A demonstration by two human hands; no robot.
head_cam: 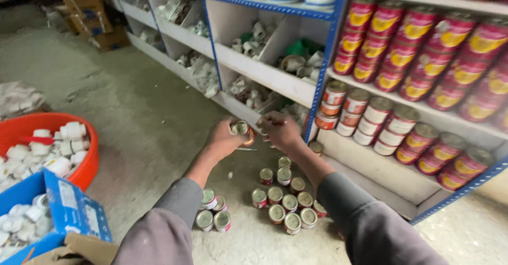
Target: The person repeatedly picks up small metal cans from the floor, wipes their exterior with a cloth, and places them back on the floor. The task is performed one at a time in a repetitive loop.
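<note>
The left hand pinched small tins near the low shelf – mid-shelving, seemingly – while the right hand's grip looked curled, contents unclear; next, the tins needed setting beside the shelved tins, more tins waiting on the floor.

A round orange plastic tub at the left holds white plastic pipe fittings. Just in front of it stands an open blue cardboard box with more white fittings. White shelf compartments framed by blue metal uprights hold loose white fittings. The grey concrete floor is dusty.
</note>
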